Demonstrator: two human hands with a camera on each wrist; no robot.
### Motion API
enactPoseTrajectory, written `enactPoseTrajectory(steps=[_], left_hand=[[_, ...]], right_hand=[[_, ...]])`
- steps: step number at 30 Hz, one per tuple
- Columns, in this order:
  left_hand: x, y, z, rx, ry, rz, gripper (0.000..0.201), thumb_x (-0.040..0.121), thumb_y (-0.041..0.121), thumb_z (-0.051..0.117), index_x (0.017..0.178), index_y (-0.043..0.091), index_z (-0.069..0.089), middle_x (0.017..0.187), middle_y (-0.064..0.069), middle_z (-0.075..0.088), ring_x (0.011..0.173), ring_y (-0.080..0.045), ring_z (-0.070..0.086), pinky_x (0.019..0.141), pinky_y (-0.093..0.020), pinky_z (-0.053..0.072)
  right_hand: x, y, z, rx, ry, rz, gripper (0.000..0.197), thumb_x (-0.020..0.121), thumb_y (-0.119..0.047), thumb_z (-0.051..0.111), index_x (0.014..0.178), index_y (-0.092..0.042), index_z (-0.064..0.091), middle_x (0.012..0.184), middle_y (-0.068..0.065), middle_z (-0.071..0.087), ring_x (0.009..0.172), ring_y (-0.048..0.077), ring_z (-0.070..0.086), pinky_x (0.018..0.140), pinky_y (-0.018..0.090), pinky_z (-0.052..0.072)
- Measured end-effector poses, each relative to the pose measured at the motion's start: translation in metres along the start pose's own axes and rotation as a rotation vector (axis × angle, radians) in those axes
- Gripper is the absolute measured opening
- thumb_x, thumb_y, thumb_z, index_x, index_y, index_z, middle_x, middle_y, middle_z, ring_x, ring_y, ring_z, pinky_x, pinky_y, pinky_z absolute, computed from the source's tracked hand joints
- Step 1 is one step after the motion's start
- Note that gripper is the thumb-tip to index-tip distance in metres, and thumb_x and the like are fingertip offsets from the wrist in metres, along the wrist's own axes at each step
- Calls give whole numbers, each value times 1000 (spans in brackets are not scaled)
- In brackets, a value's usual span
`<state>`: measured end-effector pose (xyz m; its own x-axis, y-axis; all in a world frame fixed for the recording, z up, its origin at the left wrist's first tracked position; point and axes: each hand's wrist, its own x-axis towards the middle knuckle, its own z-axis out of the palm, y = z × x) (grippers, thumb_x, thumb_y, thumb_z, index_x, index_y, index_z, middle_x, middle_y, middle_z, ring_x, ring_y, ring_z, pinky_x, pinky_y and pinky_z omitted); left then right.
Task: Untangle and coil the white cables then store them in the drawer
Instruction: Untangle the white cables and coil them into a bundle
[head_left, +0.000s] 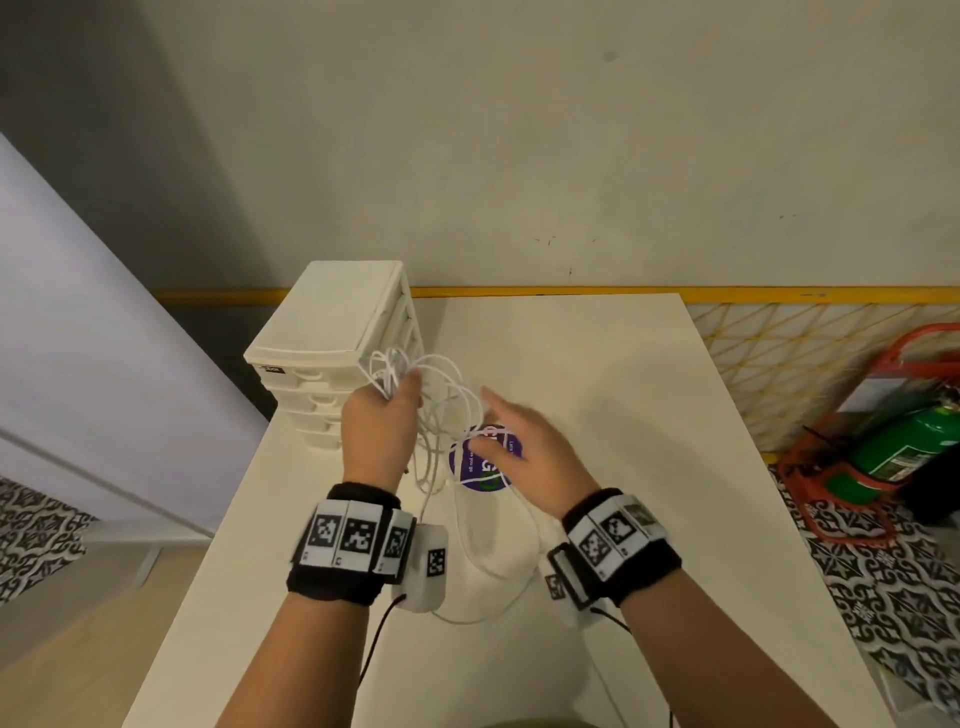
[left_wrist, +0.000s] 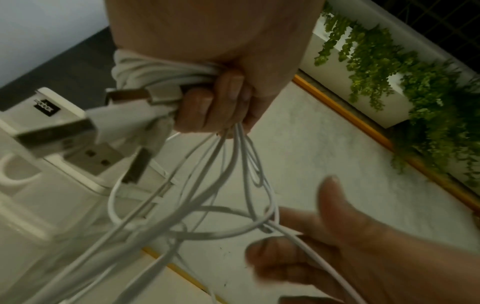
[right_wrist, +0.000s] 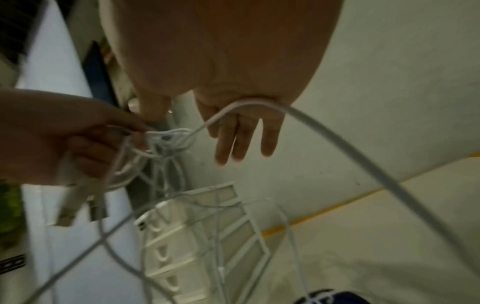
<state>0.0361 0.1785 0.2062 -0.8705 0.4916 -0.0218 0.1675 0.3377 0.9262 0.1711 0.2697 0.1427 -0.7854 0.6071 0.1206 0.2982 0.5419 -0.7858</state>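
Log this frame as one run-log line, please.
stage: untangling | left hand: grips cables | right hand: open, strand draped | drawers: closed

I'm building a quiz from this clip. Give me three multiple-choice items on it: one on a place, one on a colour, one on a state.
1. Where does the drawer unit stand on the table?
A. near right corner
B. far left corner
C. centre

2. What colour is the cylinder on the floor to the right?
A. green
B. blue
C. white

3. What is the left hand doing?
A. resting flat on the table
B. pulling a drawer
C. gripping a bunch of white cables

Key: 1 B, the head view shows the unit at the table's far left, by the wall. 2 A, its body is green, in a red stand. 3 C, the left wrist view shows the fingers curled round the bundle, while the right hand is spread open with one strand over it.
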Motion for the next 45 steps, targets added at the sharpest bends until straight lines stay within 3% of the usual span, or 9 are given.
enactPoseTrajectory(steps=[8,15,21,24,28,32,36,39,45], left_hand=[[22,-11,-46,-42,196,-27,36,93,31,55,72,2,57,63,-7,48,57,-21,45,53,-29,36],[23,-13,-48,-12,209,-28,40,93,31,55,63,6,48,59,-7,44,56,-21,41,53,-30,34],[7,-5,-14,-1,43,58,36,93,31,57,69,4,63,53,-3,47,49,-18,44,56,-31,40],[3,-4,-4,18,6,88,39,92,32,57,70,2,65,51,-3,48,49,-20,47,55,-31,39],[3,-9,-1,66,10,128,45,94,33,55,78,-8,65,52,-8,50,50,-22,48,50,-29,34],[-1,-10,2,79,-48,166,48,93,34,56,71,-9,59,54,-12,52,53,-25,48,51,-31,34],[-1,-9,-5,60,-23,137,47,93,33,57,74,-9,62,53,-9,50,52,-24,48,53,-33,38],[5,-7,-16,18,2,74,43,92,34,57,75,-5,65,55,-6,51,52,-23,50,57,-37,45],[20,-7,-53,-24,152,5,35,94,34,55,72,6,60,64,-4,52,57,-15,47,52,-27,35]], right_hand=[[-8,75,-30,-181,452,239,20,93,-24,55,97,-14,72,103,6,72,94,27,64,80,32,48],[-37,119,-42,-604,116,854,30,95,-20,39,113,-26,63,120,4,60,112,26,51,93,38,40],[-7,50,-17,-130,363,-23,47,84,-5,35,125,-6,58,130,8,54,122,21,47,109,30,33],[1,-2,-17,120,401,-131,53,83,-4,30,131,-13,51,130,-7,50,121,-2,40,105,8,25],[0,-37,-19,121,523,-275,39,97,-27,32,125,-15,55,125,-6,57,119,3,48,104,19,35],[8,-34,-1,-55,158,76,55,89,-51,50,133,-18,49,132,0,52,116,13,51,101,29,40],[7,-10,11,-169,-55,133,36,88,-29,61,121,-15,63,105,4,61,97,22,58,77,19,35],[0,0,14,-275,-39,81,20,89,-31,59,97,-19,74,70,-11,47,75,15,50,67,26,33],[-8,66,-14,-400,154,453,31,95,-38,48,105,-19,70,104,8,64,95,29,61,75,31,41]])
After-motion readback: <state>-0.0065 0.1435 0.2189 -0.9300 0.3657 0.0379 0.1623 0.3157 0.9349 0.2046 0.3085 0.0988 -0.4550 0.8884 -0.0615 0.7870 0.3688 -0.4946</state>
